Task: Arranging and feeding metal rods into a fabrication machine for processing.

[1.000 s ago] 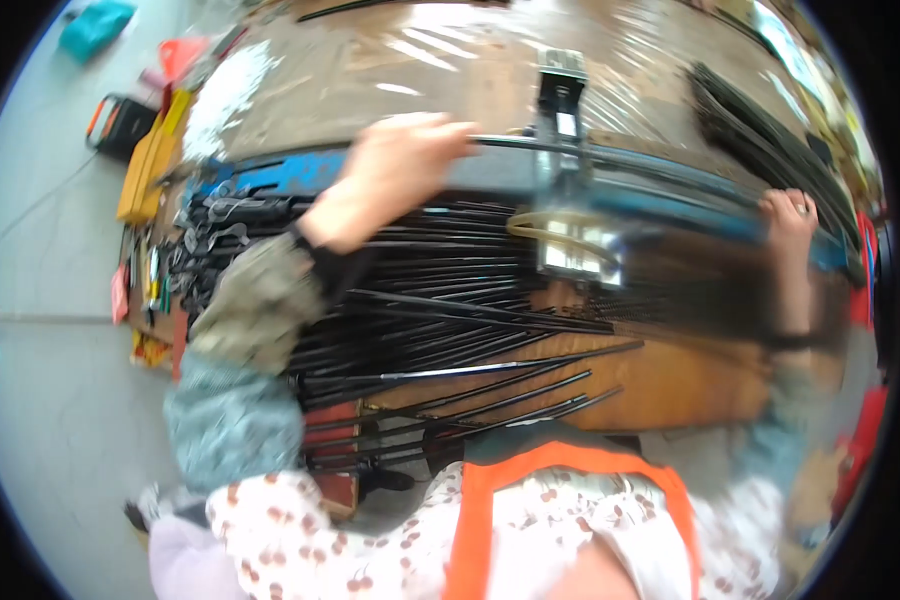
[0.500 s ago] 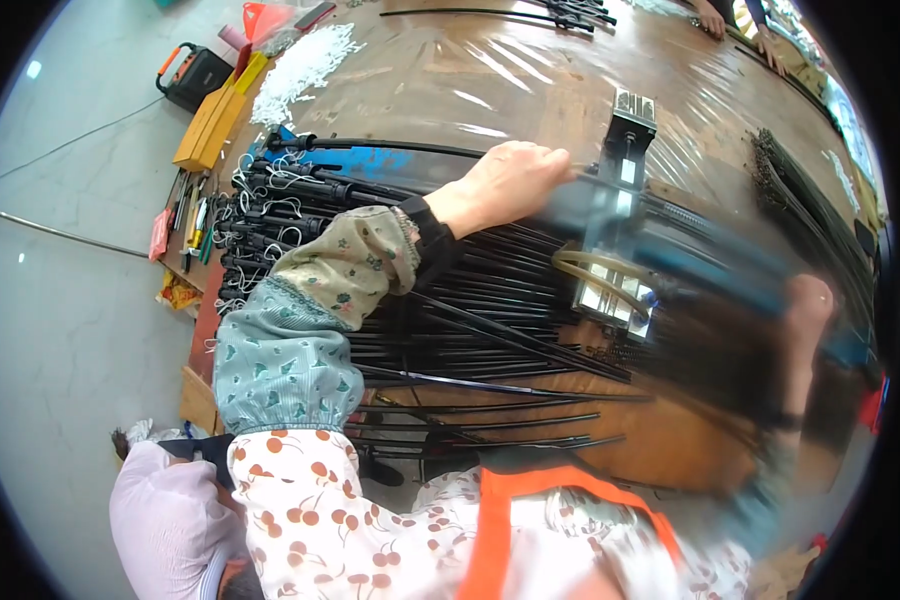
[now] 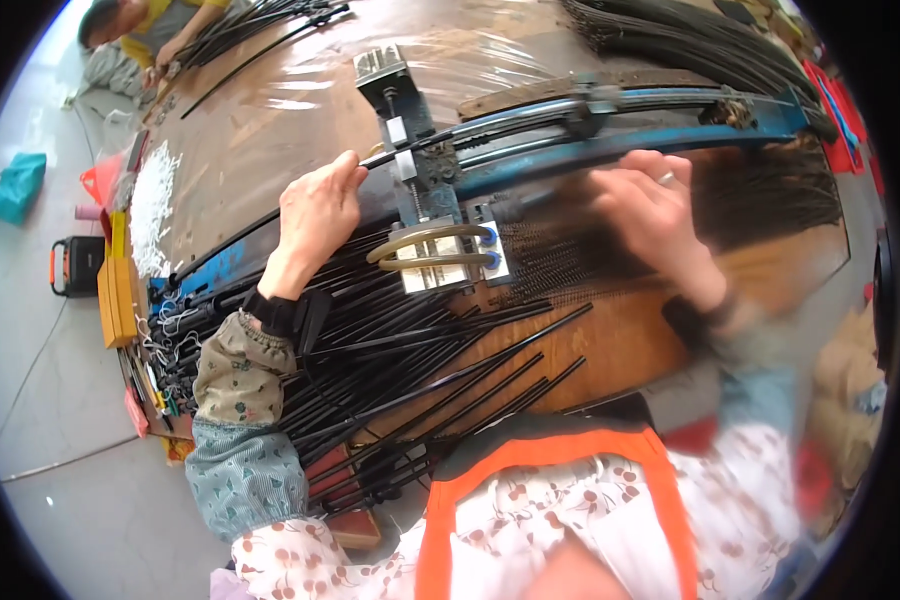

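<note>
My left hand (image 3: 318, 208) is closed round a thin black rod (image 3: 235, 243) just left of a metal clamping fixture (image 3: 420, 185). The rod slants from the table's left side up to the fixture. Two curved yellowish hoses (image 3: 410, 238) with blue fittings loop over the fixture's near block. My right hand (image 3: 660, 205), with a ring on one finger, hovers right of the fixture, near side of a long blue rail (image 3: 630, 150). Its fingers are curled together and partly blurred; anything between them cannot be made out.
Many black rods (image 3: 400, 350) lie heaped below my left hand, some with white cords at their left ends. Dark springs (image 3: 770, 190) lie right. A bundle of dark wires (image 3: 670, 40) sits at the far right. Another person (image 3: 160, 30) works at the far left.
My view has turned to the right, bringing the blue rail into clear sight. My right hand has come in from the far right toward the fixture. My left hand stays closed beside the fixture.
</note>
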A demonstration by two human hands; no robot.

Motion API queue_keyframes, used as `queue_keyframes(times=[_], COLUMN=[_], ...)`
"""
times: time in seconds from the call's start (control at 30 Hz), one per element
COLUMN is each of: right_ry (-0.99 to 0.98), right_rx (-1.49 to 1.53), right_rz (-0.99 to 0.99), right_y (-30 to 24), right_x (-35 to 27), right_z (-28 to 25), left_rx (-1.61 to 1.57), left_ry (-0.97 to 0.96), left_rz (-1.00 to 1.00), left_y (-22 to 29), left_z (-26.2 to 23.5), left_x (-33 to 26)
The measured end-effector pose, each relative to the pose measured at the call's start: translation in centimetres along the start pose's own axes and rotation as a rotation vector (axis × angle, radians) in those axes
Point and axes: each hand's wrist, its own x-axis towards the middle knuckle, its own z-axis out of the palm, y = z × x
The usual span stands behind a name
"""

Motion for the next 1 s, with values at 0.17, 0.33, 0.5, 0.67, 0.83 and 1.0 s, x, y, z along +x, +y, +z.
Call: queue_keyframes(times=[0.17,0.33,0.5,0.67,0.83,1.0], right_ry=[-0.011,-0.062,-0.009,-0.388,-0.452,-0.629], right_rx=[0.105,0.363,0.629,0.391,0.476,0.607], right_rz=[0.033,0.079,0.138,0.216,0.060,0.057], right_y=[-1.8,-2.7,-2.7,0.9,-0.7,0.7], right_x=[-0.2,0.7,0.6,-0.6,-3.2,-2.3], right_z=[1.0,4.9,6.9,4.6,4.9,4.8], left_rx=[-0.007,-0.044,0.071,0.168,0.503,0.342], left_ry=[-0.026,0.061,0.059,0.212,0.352,0.184], left_rz=[0.000,0.021,0.042,0.314,0.352,0.118], left_y=[0.4,0.5,-1.3,-2.2,-10.3,-5.7], left_z=[0.3,0.6,1.8,1.4,-1.4,-2.0], left_x=[0.4,-0.2,-0.3,0.8,-0.6,-4.8])
